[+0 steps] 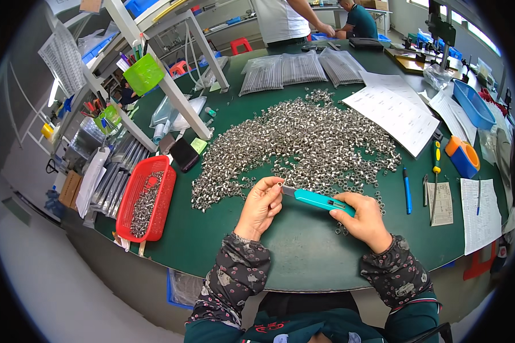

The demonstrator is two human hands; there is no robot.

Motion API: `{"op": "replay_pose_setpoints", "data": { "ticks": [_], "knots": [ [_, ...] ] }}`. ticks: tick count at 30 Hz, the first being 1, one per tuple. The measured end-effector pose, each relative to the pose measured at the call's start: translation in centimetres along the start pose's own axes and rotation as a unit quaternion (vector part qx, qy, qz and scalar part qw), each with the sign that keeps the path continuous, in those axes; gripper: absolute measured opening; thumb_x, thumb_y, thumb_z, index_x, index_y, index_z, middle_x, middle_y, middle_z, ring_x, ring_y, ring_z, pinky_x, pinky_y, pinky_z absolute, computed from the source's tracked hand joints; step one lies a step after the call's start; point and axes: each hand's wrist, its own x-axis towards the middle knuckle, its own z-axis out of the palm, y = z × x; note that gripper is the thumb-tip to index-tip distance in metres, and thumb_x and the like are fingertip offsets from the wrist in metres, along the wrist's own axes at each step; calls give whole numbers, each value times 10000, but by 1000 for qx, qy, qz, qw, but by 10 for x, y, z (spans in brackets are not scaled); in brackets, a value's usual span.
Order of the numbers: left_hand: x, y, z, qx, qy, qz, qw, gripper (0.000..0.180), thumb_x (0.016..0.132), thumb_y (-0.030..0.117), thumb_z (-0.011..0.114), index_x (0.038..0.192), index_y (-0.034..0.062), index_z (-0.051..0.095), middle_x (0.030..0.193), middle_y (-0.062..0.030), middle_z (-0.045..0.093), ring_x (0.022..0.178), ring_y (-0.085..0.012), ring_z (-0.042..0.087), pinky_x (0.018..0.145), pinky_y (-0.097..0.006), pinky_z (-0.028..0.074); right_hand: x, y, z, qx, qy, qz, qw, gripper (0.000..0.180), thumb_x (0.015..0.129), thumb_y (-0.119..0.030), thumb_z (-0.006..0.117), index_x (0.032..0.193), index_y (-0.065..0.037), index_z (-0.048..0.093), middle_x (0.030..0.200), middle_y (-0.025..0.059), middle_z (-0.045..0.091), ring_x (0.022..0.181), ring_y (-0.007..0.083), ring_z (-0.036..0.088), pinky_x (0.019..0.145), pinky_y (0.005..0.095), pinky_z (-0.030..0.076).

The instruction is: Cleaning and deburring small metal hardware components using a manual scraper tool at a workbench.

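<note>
Hundreds of small silvery metal parts [303, 143] lie heaped on the green bench [303, 251], and everything else is placed from that heap. Just below its near edge, the right hand [365, 220] is closed around the handle of a teal utility knife [317, 200], whose blade end points left toward the left hand [261, 206]. That hand's fingers are pinched narrowly at the blade tip; whether a small part sits between them I cannot tell. Left of the heap, a red plastic basket [133, 194] holds more of the same metal parts. Right of the heap lie printed sheets of paper [396, 111], a blue pen [407, 191], a screwdriver [435, 166] with a yellow handle and an orange-and-blue tape dispenser [463, 157]. Beyond the heap, clear bags of parts [297, 70] rest flat, and another person [283, 20] stands at the far edge
</note>
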Motion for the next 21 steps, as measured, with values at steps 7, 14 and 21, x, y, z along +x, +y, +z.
{"op": "replay_pose_setpoints", "data": {
  "ticks": [7, 14, 21],
  "knots": [
    [-1, 0, 4, 5, 17, 1, 1000, 152, 912, 145, 516, 997, 33, 576, 699, 19, 474, 524, -28, 368, 385, -153, 259, -1, -1, -1, -10, -24, 14, 1000, 267, 737, -259, 660, 915, -61, 650, 763, 128, 630, 656, 293, 605, 580, 364, 464],
    [-2, -1, -4, -16, 0, -30, 999, 158, 912, 149, 513, 996, 25, 563, 780, -7, 507, 550, -49, 372, 418, -161, 275, 0, 1, 1, 3, 5, 26, 1000, 263, 740, -256, 662, 913, -58, 650, 753, 131, 628, 628, 296, 600, 568, 362, 461],
    [-2, 2, 3, -9, 24, -10, 1000, 191, 916, 140, 502, 1062, 32, 559, 835, -17, 537, 577, -41, 398, 427, -157, 304, -1, 2, 0, -8, 4, 31, 999, 277, 736, -256, 669, 922, -52, 649, 751, 140, 625, 628, 298, 600, 565, 357, 462]
  ]
}}
